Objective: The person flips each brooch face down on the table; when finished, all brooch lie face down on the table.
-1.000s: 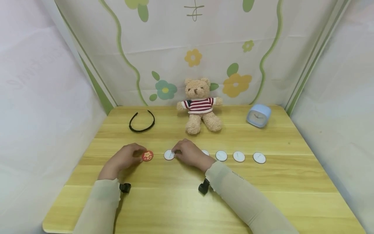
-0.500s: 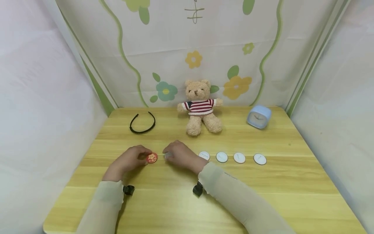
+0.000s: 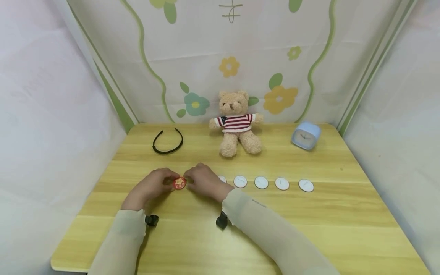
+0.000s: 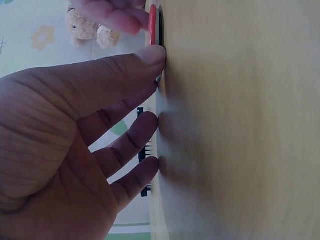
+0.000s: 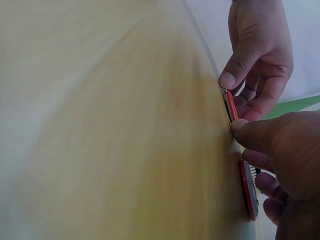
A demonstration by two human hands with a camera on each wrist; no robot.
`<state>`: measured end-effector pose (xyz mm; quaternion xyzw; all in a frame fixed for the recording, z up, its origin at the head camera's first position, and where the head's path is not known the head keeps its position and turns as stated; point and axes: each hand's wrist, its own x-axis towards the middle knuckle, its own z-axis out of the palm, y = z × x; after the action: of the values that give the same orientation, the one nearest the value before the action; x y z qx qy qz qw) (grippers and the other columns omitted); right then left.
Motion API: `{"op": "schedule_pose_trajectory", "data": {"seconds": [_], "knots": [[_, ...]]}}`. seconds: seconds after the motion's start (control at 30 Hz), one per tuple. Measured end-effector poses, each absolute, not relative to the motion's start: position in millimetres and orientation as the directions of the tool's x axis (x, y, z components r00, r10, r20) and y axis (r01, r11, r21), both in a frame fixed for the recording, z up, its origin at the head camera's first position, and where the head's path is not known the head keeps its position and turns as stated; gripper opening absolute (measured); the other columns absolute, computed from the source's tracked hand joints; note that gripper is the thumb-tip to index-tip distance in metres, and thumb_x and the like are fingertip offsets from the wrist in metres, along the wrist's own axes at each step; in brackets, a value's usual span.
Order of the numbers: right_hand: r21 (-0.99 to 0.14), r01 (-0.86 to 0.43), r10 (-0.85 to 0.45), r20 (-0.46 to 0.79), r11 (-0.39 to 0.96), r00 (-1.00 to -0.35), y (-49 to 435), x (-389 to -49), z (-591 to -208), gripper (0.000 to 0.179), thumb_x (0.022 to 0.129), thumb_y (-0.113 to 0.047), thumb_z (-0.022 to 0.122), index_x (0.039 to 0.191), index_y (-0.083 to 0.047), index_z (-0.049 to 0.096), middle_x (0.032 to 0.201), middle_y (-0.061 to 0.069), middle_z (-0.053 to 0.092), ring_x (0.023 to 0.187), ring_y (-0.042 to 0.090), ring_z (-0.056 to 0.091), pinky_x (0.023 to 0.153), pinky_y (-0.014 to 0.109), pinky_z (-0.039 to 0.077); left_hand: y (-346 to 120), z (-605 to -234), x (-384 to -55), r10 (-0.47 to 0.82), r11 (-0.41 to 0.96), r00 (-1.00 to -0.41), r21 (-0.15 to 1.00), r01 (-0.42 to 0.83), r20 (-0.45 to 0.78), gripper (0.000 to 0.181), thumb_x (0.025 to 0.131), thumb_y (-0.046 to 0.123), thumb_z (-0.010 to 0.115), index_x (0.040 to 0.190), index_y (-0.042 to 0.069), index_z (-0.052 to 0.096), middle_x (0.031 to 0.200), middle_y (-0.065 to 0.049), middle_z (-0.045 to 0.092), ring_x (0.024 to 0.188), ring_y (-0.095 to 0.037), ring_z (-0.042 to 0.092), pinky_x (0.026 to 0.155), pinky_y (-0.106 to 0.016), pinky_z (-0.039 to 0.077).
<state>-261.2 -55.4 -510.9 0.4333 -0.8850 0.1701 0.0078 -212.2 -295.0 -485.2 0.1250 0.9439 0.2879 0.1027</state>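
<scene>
A red round button badge [image 3: 179, 183] with a yellow figure on its face lies between the two hands. My left hand [image 3: 155, 187] pinches its left edge with thumb and finger. My right hand [image 3: 206, 183] pinches at its right edge; the right wrist view shows the right thumb tip on the near end of the badge [image 5: 231, 105]. Another badge [image 5: 249, 190] lies on the table under the right hand's curled fingers. To the right runs a row of white-backed badges with pins, including one badge [image 3: 240, 181]; another badge [image 3: 222, 178] is partly hidden by the right hand.
Behind the hands lies a black headband [image 3: 167, 151]. A teddy bear [image 3: 236, 124] in a striped shirt sits at the back of the wooden table [image 3: 192, 236]. At the back right stands a blue clock [image 3: 306, 135]. A patterned cloth backdrop [image 3: 192, 68] closes off the far side.
My right hand has moved left, from the white-backed badge to the red badge's edge, uncovering part of another badge. My left hand has shifted slightly right with the red badge.
</scene>
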Motion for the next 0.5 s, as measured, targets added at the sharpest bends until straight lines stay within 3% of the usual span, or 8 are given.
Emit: {"op": "schedule_pose_trajectory", "data": {"seconds": [0.5], "knots": [[-0.289, -0.774, -0.764, 0.173, 0.564, -0.621, -60.2, -259.3, -511.9, 0.020, 0.109, -0.035, 0.069, 0.122, -0.027, 0.083, 0.124, -0.013, 0.080, 0.106, 0.012, 0.063, 0.103, 0.034, 0.050, -293.2, -483.6, -214.2, 0.319, 0.787, -0.940, 0.587, 0.189, -0.125, 0.032, 0.102, 0.011, 0.078, 0.134, 0.010, 0.077, 0.131, -0.007, 0.075, 0.127, -0.032, 0.069, 0.110, -0.056, 0.055]]}}
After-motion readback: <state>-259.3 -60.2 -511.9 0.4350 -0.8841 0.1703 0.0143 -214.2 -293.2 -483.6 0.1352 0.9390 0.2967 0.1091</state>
